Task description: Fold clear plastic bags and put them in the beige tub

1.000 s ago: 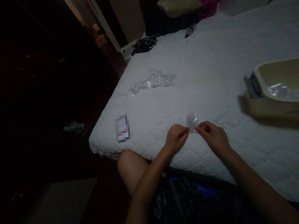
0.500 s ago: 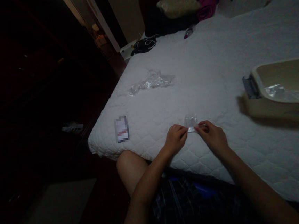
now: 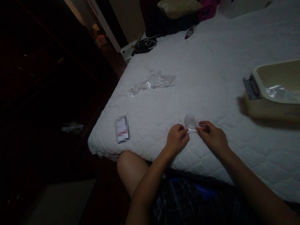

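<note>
A small clear plastic bag point(image 3: 191, 120) lies on the white quilted bed point(image 3: 202, 87), its near edge folded into a shiny strip. My left hand point(image 3: 177, 138) pinches the left end of that strip between thumb and fingers. At the other end, my right hand point(image 3: 213, 136) grips it the same way. Both hands rest close to the mattress, a short gap between their fingertips. The far part of the bag spreads away from me.
Crumpled clear plastic point(image 3: 152, 81) lies farther back on the bed. A blurred-out phone-like rectangle point(image 3: 122, 129) is at the left. To the right stands a beige bin point(image 3: 272, 107) with plastic inside. A white box point(image 3: 247, 0) and a yellowish pillow-shaped bundle point(image 3: 180, 6) are at the back.
The folded strip at the bag's near edge looks narrower, and the bag's far part has shifted slightly. Both hands keep nearly the same place and grip.
</note>
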Motion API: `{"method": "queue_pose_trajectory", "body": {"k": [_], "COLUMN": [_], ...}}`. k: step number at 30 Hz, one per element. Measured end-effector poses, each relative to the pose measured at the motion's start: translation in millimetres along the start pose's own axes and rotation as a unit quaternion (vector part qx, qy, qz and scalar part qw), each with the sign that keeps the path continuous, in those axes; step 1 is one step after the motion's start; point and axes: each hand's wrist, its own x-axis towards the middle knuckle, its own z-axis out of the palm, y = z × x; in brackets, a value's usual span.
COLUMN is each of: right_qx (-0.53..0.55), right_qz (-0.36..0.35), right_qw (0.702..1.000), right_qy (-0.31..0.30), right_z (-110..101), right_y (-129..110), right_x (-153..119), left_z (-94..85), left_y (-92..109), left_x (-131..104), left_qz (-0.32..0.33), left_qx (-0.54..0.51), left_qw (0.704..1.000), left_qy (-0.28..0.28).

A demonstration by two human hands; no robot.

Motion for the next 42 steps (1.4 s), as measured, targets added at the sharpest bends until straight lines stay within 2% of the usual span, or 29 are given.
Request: {"method": "queue_pose_trajectory", "body": {"k": [5,7,11,14,16,20,24,27,29,31,33,36,39,42], "right_qx": [-0.005,-0.013,0.010,0.009,0.020,0.081,0.126,0.166,0.209,0.269,0.337,0.421,0.439,0.401], "right_qz": [-0.092,-0.123,-0.204,-0.280,-0.315,-0.327,-0.300,-0.248,-0.193,-0.131,-0.081,-0.026,0.029,0.075], "right_qw": [0.994,0.990,0.974,0.956,0.947,0.939,0.942,0.952,0.957,0.954,0.938,0.906,0.896,0.910], "right_qy": [0.064,0.073,0.096,0.083,0.064,0.066,0.085,0.075,0.051,0.017,-0.013,-0.043,-0.064,-0.072], "right_z": [1,1,2,3,4,6,3,0,-2,-4,-5,-7,-7,-7], "right_y": [0,0,1,2,4,9,9,7,7,9,13,18,18,12], "right_x": [-7,-11,-14,-13,-12,-10,-9,-10,-11,-11,-10,-7,-3,1], "left_z": [0.5,0.3,-0.4,-1.8,-3.7,-7.7,-4.6,1.4,3.6,3.2,0.9,-1.9,-0.5,2.3], "left_y": [0,0,1,3,5,6,1,-1,1,6,12,20,24,25], "left_x": [0,-2,-6,-9,-9,-6,-4,-4,-4,-3,-2,2,4,5], "left_qz": [0.005,0.010,0.035,0.071,0.098,0.102,0.095,0.087,0.050,-0.032,-0.138,-0.254,-0.305,-0.331], "left_qx": [0.012,0.015,0.015,-0.003,-0.033,-0.107,-0.138,-0.170,-0.218,-0.287,-0.370,-0.485,-0.555,-0.585], "left_qw": [1.000,1.000,0.998,0.991,0.987,0.981,0.977,0.972,0.965,0.949,0.913,0.835,0.774,0.740], "left_qy": [-0.008,0.000,0.059,0.110,0.121,0.125,0.136,0.138,0.139,0.130,0.100,0.051,0.027,0.004]}}
